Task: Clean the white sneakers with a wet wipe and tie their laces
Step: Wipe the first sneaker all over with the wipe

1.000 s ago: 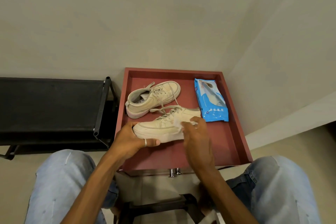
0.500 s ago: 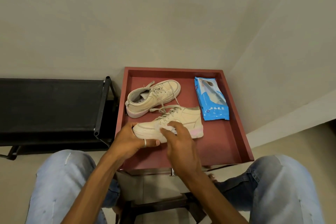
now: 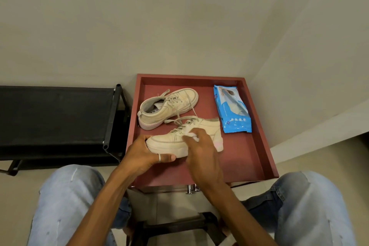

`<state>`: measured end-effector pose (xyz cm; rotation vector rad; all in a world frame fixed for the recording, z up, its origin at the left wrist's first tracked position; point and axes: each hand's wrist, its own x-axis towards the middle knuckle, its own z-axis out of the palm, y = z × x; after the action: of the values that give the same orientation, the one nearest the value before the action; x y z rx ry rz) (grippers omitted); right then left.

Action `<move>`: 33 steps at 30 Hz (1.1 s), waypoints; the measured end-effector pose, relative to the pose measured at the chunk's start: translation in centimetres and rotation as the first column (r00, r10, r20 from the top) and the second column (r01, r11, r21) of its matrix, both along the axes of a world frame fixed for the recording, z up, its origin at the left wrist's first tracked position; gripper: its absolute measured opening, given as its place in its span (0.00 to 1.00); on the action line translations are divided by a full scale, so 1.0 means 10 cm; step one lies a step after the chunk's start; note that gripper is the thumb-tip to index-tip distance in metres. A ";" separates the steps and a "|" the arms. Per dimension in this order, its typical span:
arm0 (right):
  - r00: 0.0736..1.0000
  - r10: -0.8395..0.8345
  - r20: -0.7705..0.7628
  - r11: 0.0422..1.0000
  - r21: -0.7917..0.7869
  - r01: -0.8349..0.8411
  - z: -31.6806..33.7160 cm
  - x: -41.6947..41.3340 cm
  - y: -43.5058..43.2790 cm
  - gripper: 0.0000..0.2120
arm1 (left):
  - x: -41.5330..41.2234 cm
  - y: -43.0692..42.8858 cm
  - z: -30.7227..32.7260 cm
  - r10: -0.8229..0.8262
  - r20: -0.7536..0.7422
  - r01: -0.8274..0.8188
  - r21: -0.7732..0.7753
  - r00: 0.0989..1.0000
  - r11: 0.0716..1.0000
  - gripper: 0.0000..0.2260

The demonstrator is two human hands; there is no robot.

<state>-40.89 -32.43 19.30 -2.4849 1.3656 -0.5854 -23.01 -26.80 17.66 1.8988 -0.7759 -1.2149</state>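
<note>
Surface (image 3: 239, 158): red, square, smooth, with a raised rim.
Near sneaker (image 3: 165, 142): cream, leather-look, with a thick flat sole. It lies on the surface with its toe to the left and a pinkish tint at the heel.
Left hand (image 3: 143, 156): grip clamped round the toe, with a ringed digit along the sole's near edge.
Wipe (image 3: 192, 136): white, crumpled, pressed on the sneaker's side below the eyelets.
Right hand (image 3: 203, 152): grip pinched on the wipe.
Far sneaker (image 3: 169, 106): same make, just behind, heel to the left, grey lining showing.
Laces (image 3: 179, 121): flat, grey, untied, trailing between the two sneakers.
Pack (image 3: 231, 110): glossy blue soft pouch, lying flat to the right of the sneakers and apart from them.
Rack (image 3: 56, 116): black fabric on a tube frame, left of the surface.
Jeans (image 3: 65, 205): pale denim, one knee on each side.
</note>
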 end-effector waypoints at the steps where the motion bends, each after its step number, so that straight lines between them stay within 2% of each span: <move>1: 0.998 0.062 -0.014 0.998 -0.008 -0.062 0.00 0.05 0.04 0.20 | 0.00 0.00 0.00 -0.005 0.007 0.005 0.007 1.000 1.000 0.40; 4: 0.992 0.109 -0.062 0.994 0.000 -0.110 0.02 0.04 0.04 0.19 | 0.01 0.01 0.00 -0.015 0.009 0.015 0.010 1.000 1.000 0.40; 7: 0.994 -0.053 -0.098 0.998 -0.021 0.051 0.01 -0.19 -0.16 0.18 | 0.00 0.01 0.02 -0.020 0.004 0.020 -0.005 1.000 1.000 0.37; 10: 0.979 -0.196 -0.053 0.980 0.003 0.197 -0.04 -0.43 -0.40 0.21 | -0.01 0.00 0.05 -0.022 0.002 0.022 -0.021 1.000 1.000 0.34; 13: 0.969 -0.245 0.006 0.969 0.043 0.245 -0.05 -0.41 -0.42 0.22 | -0.02 -0.01 0.04 -0.025 0.001 0.025 -0.021 1.000 0.999 0.35; 15: 0.980 -0.197 0.032 0.980 0.014 0.197 -0.02 -0.29 -0.32 0.22 | -0.01 -0.01 0.02 -0.026 0.004 0.026 -0.013 1.000 1.000 0.36; 18: 0.999 -0.030 0.039 1.000 -0.007 0.030 0.04 -0.06 -0.10 0.24 | 0.02 -0.01 -0.02 -0.031 0.018 0.031 0.000 0.999 1.000 0.38; 20: 0.996 0.086 -0.005 0.996 -0.015 -0.086 0.06 0.05 0.00 0.26 | 0.03 -0.01 -0.03 -0.042 0.031 0.042 0.015 0.999 0.999 0.40; 22: 0.990 0.134 -0.042 0.991 -0.013 -0.135 0.05 0.05 0.04 0.26 | 0.04 -0.01 -0.03 -0.050 0.038 0.049 0.021 0.998 0.999 0.41; 24: 0.994 0.081 -0.067 0.997 -0.001 -0.082 0.05 -0.05 -0.03 0.23 | 0.03 0.00 -0.02 -0.051 0.030 0.050 0.012 0.998 0.999 0.39; 27: 0.991 -0.088 -0.100 0.996 -0.015 0.087 -0.02 -0.32 -0.27 0.21 | 0.03 0.00 -0.01 -0.050 0.012 0.050 0.004 0.999 0.999 0.37; 30: 0.969 -0.245 -0.042 0.967 0.060 0.247 -0.08 -0.51 -0.44 0.20 | 0.04 0.00 -0.01 -0.050 0.007 0.050 0.011 0.999 0.999 0.37; 33: 0.963 -0.268 0.011 0.962 0.067 0.266 -0.09 -0.45 -0.40 0.18 | 0.03 -0.01 -0.01 -0.054 0.013 0.054 0.007 0.998 0.999 0.39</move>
<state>-45.41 -36.46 18.36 -2.2543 1.6987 -0.6069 -22.73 -26.87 17.55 1.9039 -0.8359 -1.2401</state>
